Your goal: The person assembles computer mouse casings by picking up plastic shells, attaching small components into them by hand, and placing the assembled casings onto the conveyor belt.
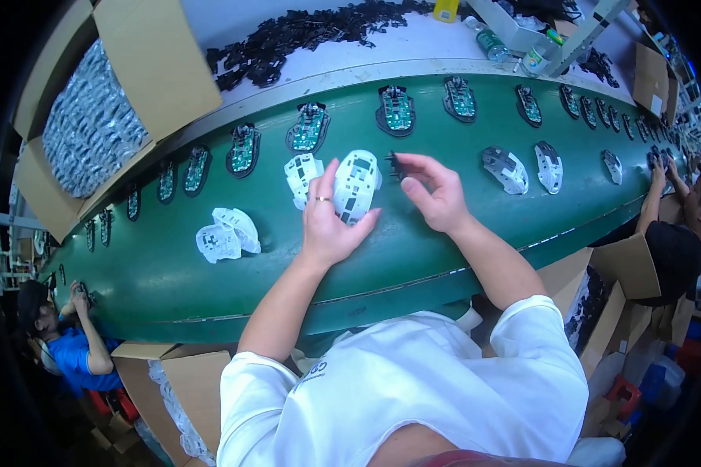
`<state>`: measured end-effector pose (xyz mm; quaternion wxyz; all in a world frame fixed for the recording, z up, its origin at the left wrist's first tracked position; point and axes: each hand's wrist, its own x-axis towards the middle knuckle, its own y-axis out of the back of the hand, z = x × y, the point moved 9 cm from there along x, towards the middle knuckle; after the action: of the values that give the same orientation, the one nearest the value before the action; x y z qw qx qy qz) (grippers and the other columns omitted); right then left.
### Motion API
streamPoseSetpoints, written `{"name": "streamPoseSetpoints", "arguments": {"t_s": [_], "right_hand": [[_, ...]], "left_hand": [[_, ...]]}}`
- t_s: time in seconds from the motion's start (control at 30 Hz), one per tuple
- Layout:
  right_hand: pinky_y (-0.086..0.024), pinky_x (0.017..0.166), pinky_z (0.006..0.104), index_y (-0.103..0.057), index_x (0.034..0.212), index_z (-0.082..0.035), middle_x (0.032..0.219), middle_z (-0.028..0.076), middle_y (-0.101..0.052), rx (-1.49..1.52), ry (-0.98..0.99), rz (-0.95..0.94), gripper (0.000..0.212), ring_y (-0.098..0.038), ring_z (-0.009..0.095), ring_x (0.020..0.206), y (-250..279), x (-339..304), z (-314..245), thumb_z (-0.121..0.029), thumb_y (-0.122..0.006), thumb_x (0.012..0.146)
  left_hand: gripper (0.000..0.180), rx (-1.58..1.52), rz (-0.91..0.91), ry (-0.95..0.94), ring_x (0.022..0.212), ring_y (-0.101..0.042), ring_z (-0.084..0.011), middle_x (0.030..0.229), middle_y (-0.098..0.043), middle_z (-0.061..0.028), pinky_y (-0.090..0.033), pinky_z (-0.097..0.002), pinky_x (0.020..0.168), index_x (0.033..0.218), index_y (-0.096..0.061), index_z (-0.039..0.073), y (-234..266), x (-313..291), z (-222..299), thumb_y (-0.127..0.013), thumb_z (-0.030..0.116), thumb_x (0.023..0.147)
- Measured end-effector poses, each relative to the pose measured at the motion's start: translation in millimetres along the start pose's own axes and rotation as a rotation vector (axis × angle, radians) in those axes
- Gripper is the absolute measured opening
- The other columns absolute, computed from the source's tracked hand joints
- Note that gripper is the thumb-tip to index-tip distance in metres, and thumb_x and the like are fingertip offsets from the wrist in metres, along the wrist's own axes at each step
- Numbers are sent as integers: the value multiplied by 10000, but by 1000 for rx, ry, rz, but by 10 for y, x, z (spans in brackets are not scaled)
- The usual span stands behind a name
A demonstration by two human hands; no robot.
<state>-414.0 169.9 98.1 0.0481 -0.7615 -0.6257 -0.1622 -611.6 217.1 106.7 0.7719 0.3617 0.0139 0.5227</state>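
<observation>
My left hand [331, 227] holds a white computer mouse shell [357, 187] with its hollow inner side facing up, the thumb along its near edge. Just right of it, my right hand [438, 196] pinches a small black plastic part [395, 166] between thumb and fingers, apart from the shell. Another white shell piece [301, 177] shows behind my left fingers, partly hidden by them. Further left on the green belt lie more white shell pieces [227, 235], overlapping. To the right rest two white shells with dark parts on them [505, 170] [549, 167].
Along the belt's far side runs a row of mouse bases with green circuit boards [398, 110]. Many black plastic parts [300, 40] pile up on the shelf behind. A carton of bagged pieces [93, 124] stands at left. Co-workers [78, 338] [674, 226] sit at both ends.
</observation>
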Motion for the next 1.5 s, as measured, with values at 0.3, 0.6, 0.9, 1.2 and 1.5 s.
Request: {"name": "streamPoseSetpoints", "arguments": {"t_s": [0.3, 0.6, 0.9, 1.2, 1.5], "right_hand": [[-567, 926, 307, -513, 1398, 29, 1210, 100, -676, 394, -211, -114, 437, -665, 141, 1081, -312, -49, 149, -169, -643, 1031], [-600, 905, 379, -494, 1405, -19, 1240, 106, -638, 645, -527, -67, 488, -669, 194, 1090, -401, -95, 478, -403, -445, 1109], [-583, 834, 301, -643, 1253, -27, 1077, 48, -690, 533, -594, -54, 446, -687, 152, 947, -339, -89, 386, -419, -505, 1090], [-585, 858, 304, -635, 1291, 14, 1111, 62, -695, 402, -552, -131, 407, -665, 129, 998, -379, -110, 333, -325, -560, 1078], [-529, 1026, 341, -541, 1385, 83, 1292, 168, -658, 546, -388, -70, 502, -635, 198, 1199, -487, -101, 113, -130, -730, 972]], "left_hand": [[397, -1058, 19, 446, 1155, -622, -178, 1253, -649, -128, -509, -325, 975, 1325, -508, -22, -227, -109, -612, -666, 100, 982], [491, -1345, 14, 468, 1167, -647, -224, 1284, -657, -109, -489, -381, 1034, 1366, -535, 2, -143, -61, -497, -714, 3, 908], [478, -1108, -147, 359, 1139, -661, -187, 1267, -676, -97, -503, -349, 1009, 1337, -568, -3, -211, -119, -438, -735, -29, 891], [398, -842, -279, 239, 1049, -676, -141, 1161, -716, -79, -531, -312, 938, 1242, -633, -11, -150, -129, -276, -774, -27, 870], [385, -760, -249, 134, 1021, -693, -131, 1113, -736, -63, -541, -302, 908, 1183, -664, 0, -47, -143, -185, -819, -15, 830]]}}
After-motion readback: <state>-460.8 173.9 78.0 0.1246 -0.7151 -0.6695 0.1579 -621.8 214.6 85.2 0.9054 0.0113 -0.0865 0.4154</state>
